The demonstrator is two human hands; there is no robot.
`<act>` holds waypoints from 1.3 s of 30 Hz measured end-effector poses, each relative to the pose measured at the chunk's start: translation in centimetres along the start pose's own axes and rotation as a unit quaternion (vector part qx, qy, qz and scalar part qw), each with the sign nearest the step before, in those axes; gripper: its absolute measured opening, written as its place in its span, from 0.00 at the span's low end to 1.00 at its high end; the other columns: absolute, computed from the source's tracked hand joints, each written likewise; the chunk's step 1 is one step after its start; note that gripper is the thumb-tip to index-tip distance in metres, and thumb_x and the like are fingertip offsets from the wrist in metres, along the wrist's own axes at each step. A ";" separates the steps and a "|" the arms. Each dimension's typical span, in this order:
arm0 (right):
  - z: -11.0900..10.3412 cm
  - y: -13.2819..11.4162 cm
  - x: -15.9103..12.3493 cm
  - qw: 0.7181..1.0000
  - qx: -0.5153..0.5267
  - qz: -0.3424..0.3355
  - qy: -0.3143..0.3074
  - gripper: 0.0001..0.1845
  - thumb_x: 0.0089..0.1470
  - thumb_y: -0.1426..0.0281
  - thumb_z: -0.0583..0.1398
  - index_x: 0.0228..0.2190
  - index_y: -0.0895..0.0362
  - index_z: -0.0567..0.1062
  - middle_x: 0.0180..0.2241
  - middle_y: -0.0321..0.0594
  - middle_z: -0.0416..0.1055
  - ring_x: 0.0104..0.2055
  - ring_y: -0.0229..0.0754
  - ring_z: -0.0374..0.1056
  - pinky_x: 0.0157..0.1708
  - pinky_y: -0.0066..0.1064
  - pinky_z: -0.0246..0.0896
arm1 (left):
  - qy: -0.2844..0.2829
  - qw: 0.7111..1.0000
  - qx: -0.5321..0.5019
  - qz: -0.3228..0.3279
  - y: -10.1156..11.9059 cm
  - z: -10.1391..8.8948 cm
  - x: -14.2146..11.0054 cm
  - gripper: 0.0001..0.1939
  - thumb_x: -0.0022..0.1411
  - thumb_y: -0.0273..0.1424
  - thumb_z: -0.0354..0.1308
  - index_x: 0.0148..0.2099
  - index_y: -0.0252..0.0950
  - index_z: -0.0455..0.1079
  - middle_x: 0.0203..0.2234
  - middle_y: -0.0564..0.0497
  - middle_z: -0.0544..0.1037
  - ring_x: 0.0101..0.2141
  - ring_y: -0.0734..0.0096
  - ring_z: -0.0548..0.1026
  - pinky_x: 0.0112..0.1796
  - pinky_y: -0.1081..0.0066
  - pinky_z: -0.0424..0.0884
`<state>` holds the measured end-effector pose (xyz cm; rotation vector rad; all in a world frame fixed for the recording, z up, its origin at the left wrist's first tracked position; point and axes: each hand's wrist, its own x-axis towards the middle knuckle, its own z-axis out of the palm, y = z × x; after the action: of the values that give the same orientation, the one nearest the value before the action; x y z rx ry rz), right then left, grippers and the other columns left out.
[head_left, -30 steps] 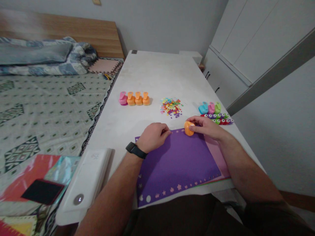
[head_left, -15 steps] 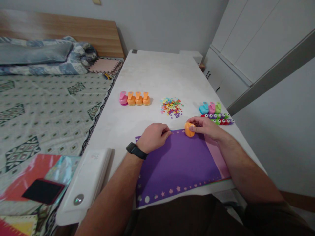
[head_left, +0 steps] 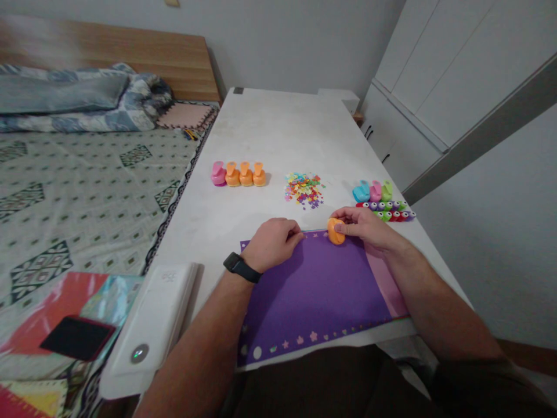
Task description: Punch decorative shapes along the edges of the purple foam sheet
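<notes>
Purple paper (head_left: 313, 284) lies on the table in front of me, with shapes punched along its near, left and far edges. My right hand (head_left: 363, 225) grips an orange craft punch (head_left: 336, 231) at the paper's far edge, thumb on its front. My left hand (head_left: 275, 242), fingers closed, pinches the same far edge a little to the left of the punch. Pink paper (head_left: 385, 278) shows from under the purple sheet at the right. Beyond the paper is a heap of small colourful punched shapes (head_left: 304, 188).
A pink punch (head_left: 218, 173) and several orange punches (head_left: 246, 174) stand in a row at left. More punches (head_left: 375, 191) and small eyed ones (head_left: 385, 211) sit at right. A white device (head_left: 152, 325) is left of my forearm; a phone (head_left: 77, 338) lies on the bed.
The purple paper's near edge has shifted slightly left and up. Both hands stay nearly where they were, the right one still holding the punch.
</notes>
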<state>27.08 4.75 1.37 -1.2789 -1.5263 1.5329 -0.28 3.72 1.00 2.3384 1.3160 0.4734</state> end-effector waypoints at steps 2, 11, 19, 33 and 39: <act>0.1 0.0 0.0 1.000 0.005 0.001 0.002 0.21 0.47 0.61 0.73 0.41 0.57 0.79 0.35 0.41 0.79 0.35 0.41 0.72 0.37 0.33 0.65 | -0.002 1.000 -0.001 0.001 0.0 0.0 0.0 0.12 0.68 0.37 0.56 0.36 0.37 0.75 0.30 0.48 0.79 0.31 0.68 0.73 0.33 0.69 0.63; 0.2 0.6 0.5 0.998 0.043 0.024 0.034 0.21 0.44 0.62 0.74 0.39 0.58 0.79 0.31 0.40 0.78 0.34 0.44 0.75 0.36 0.35 0.66 | -0.007 1.000 -0.003 0.000 0.1 0.1 0.0 0.12 0.69 0.36 0.56 0.36 0.37 0.75 0.30 0.48 0.79 0.31 0.68 0.73 0.33 0.69 0.63; 0.4 -0.1 0.1 1.000 -0.003 0.020 0.013 0.23 0.46 0.61 0.74 0.42 0.56 0.79 0.34 0.40 0.78 0.35 0.42 0.72 0.37 0.34 0.65 | -0.011 1.000 0.000 -0.002 0.1 0.1 0.0 0.12 0.69 0.36 0.56 0.36 0.37 0.76 0.30 0.47 0.80 0.31 0.67 0.73 0.33 0.69 0.63; -0.4 0.6 1.0 0.985 0.045 -0.069 0.149 0.25 0.50 0.54 0.70 0.45 0.54 0.77 0.40 0.42 0.78 0.41 0.45 0.73 0.44 0.38 0.68 | -0.022 1.000 -0.001 -0.001 0.0 0.1 -0.1 0.12 0.68 0.37 0.55 0.36 0.37 0.76 0.30 0.47 0.80 0.31 0.68 0.73 0.33 0.69 0.63; -0.5 0.6 1.2 0.978 0.029 -0.084 0.186 0.26 0.50 0.53 0.70 0.46 0.54 0.77 0.42 0.43 0.78 0.43 0.47 0.73 0.47 0.39 0.67 | -0.021 1.000 0.002 0.002 0.0 0.0 -0.2 0.12 0.68 0.36 0.55 0.36 0.37 0.76 0.31 0.47 0.80 0.31 0.67 0.74 0.32 0.69 0.63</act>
<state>27.26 5.94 0.59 -1.2832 -1.2997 1.1463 -0.36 3.59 1.04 2.3430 1.2943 0.4204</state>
